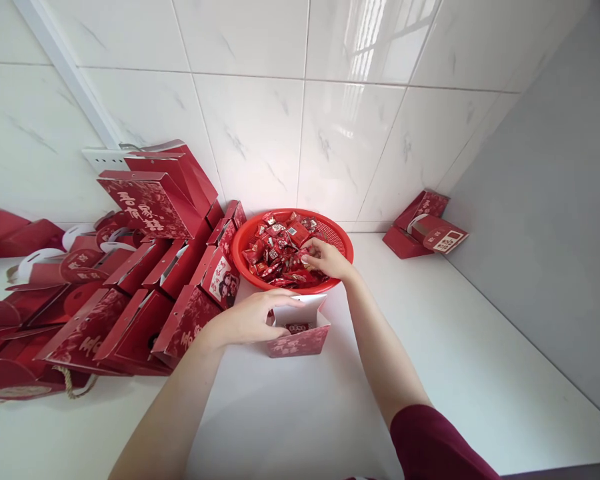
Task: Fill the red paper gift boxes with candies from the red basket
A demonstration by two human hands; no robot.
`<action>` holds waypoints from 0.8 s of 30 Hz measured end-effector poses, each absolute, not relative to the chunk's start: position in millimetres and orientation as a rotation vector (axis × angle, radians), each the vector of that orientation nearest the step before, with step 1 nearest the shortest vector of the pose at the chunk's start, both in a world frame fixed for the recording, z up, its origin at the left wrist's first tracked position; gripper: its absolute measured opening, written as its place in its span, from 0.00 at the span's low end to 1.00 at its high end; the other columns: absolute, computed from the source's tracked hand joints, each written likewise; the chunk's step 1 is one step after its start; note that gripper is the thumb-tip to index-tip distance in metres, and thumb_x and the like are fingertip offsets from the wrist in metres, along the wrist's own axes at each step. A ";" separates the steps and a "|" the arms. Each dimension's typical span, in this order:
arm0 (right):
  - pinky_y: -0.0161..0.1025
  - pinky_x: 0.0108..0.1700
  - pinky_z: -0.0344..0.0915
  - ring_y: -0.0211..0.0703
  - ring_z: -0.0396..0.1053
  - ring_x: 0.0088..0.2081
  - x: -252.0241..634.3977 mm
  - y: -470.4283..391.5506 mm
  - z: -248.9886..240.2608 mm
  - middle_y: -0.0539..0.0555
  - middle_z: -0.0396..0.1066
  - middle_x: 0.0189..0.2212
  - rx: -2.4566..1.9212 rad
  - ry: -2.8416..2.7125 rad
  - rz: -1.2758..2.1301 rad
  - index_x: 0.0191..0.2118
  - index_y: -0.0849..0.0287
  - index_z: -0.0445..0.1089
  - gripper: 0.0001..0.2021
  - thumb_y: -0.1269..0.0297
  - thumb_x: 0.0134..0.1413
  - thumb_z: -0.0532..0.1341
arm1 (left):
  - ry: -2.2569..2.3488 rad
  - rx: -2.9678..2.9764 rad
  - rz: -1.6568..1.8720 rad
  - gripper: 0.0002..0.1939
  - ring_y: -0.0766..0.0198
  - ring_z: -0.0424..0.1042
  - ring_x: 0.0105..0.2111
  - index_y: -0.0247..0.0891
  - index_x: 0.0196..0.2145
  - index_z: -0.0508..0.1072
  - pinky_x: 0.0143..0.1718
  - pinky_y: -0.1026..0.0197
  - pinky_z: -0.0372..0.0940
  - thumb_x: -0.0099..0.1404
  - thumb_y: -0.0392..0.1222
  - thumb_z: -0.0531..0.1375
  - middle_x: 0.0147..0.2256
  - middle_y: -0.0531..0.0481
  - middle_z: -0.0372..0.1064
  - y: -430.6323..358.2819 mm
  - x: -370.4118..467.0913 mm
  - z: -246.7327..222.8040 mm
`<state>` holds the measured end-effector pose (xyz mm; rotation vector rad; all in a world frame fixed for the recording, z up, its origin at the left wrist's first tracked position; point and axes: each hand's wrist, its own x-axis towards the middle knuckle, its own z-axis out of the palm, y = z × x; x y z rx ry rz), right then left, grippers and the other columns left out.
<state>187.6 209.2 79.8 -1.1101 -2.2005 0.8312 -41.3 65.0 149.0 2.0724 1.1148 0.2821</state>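
My left hand (253, 317) grips the left side of a small red gift box (300, 343), thumb at the front and fingers along the back edge. The box stands upright with its top open, and a red packet (297, 327) shows inside. Just behind it sits a round red plastic basket (347, 257) filled with red-wrapped candies (275, 250). My right hand (326, 259) reaches over the basket's right side, its fingers pinched on a wrapped candy among the others. The fingertips partly hide that candy.
Many red gift boxes (130, 327) stand in rows on the left, with larger ones (140, 200) stacked at the back. Two more boxes (415, 230) lie at the back right. White tiles (250, 133) line the wall; a grey panel (545, 200) bounds the white table (460, 373) at right.
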 end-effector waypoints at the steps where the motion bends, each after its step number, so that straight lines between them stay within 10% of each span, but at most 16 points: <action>1: 0.35 0.38 0.64 0.40 0.67 0.33 188.4 206.5 79.0 0.49 0.70 0.32 -1.084 -2.138 0.838 0.50 0.59 0.64 0.14 0.56 0.63 0.57 | 1.116 2.075 0.281 0.31 0.51 0.66 0.58 0.50 0.59 0.70 0.44 0.62 0.70 0.57 0.38 0.62 0.63 0.52 0.61 64.9 -41.7 148.5; 16: 0.38 0.40 0.69 0.39 0.70 0.35 203.7 146.5 134.8 0.51 0.71 0.34 -0.473 -1.851 1.416 0.47 0.57 0.67 0.12 0.59 0.61 0.64 | 1.123 2.038 0.281 0.31 0.51 0.66 0.59 0.49 0.60 0.68 0.48 0.59 0.69 0.58 0.38 0.62 0.63 0.50 0.62 69.9 -40.4 149.7; 24: 0.37 0.39 0.69 0.41 0.74 0.36 197.0 112.6 163.9 0.50 0.76 0.35 -0.567 -2.327 1.155 0.49 0.52 0.69 0.10 0.64 0.63 0.62 | 1.069 2.043 0.335 0.32 0.52 0.68 0.57 0.48 0.59 0.69 0.56 0.56 0.66 0.57 0.35 0.63 0.59 0.52 0.67 70.4 -41.2 149.9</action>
